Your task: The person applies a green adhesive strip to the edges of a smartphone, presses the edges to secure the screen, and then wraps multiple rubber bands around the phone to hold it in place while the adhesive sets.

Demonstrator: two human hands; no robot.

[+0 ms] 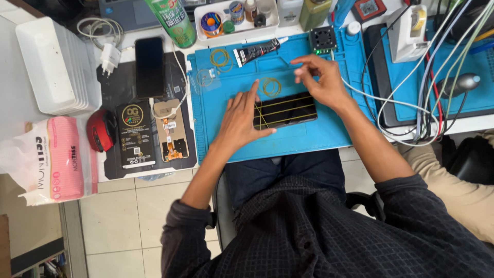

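In the head view, a black phone (284, 110) lies flat near the middle of a blue mat (309, 135), and several yellow rubber bands (282, 106) are stretched around it. The left hand (241, 119) rests at 9 o'clock of the phone, fingers together and flat, pressing its left end down on the mat. The right hand (320, 81) hovers at 1 o'clock of the phone, with the fingers bent and the fingertips close together; it seems to pinch something thin, but I cannot tell what. A loose rubber band (270, 86) lies on the mat at 12 o'clock of the phone, between the two hands. A black glue tube (258, 50) lies further up the mat.

I judge that the step in hand is binding the phone with bands. The next move calls for a steady hold by the left hand while the right stretches a band evenly over the phone, without shifting the bands already on it.
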